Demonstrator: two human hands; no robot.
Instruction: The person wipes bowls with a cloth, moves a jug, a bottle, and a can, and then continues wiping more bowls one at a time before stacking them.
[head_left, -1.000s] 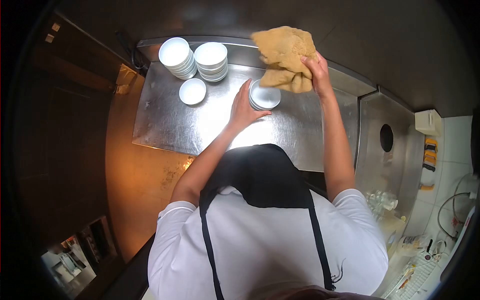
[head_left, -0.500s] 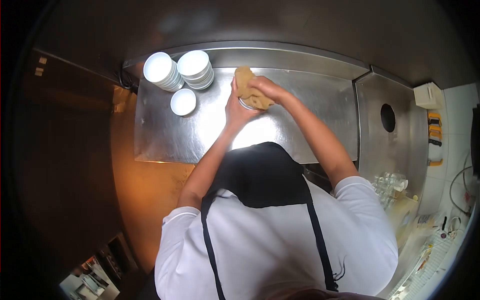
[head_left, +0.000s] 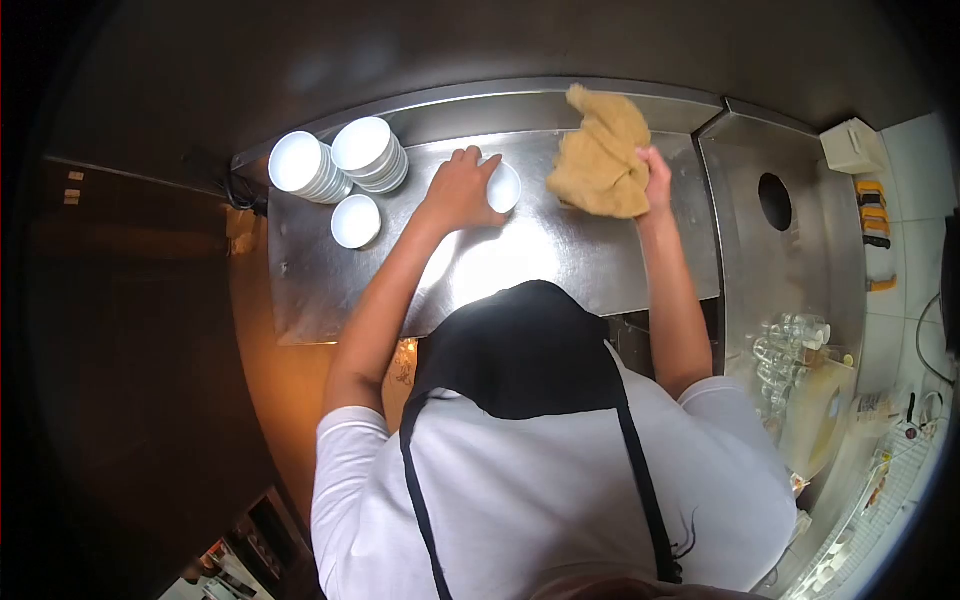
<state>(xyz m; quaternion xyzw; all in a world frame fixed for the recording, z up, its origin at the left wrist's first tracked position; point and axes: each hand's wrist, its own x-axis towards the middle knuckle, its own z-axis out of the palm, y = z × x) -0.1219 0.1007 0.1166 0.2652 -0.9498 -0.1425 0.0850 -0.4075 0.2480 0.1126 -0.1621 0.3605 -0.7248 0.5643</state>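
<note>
My left hand (head_left: pixel 462 195) has its thumb and fingers around the side of a small white bowl (head_left: pixel 506 188), low over the steel counter. In my right hand (head_left: pixel 655 180) a crumpled tan cloth (head_left: pixel 602 160) is gripped at its right side and hangs loosely, apart from the bowl. Left of my left hand, one more white bowl (head_left: pixel 356 222) sits alone on the counter. Behind it stand two stacks of similar bowls, a left stack (head_left: pixel 298 163) and a right stack (head_left: pixel 364 147), side by side.
The steel counter (head_left: pixel 620 262) has a raised back edge (head_left: pixel 480 95). To the right is a steel surface with a round dark hole (head_left: pixel 774 202). Clear glasses (head_left: pixel 785 350) are grouped farther down the right side. Yellow-and-black tools (head_left: pixel 873 215) hang on the tiled wall.
The cloth has come out of the bowl and moved right with my right hand, opening out. My left hand has shifted slightly left and lower to the counter with the bowl.
</note>
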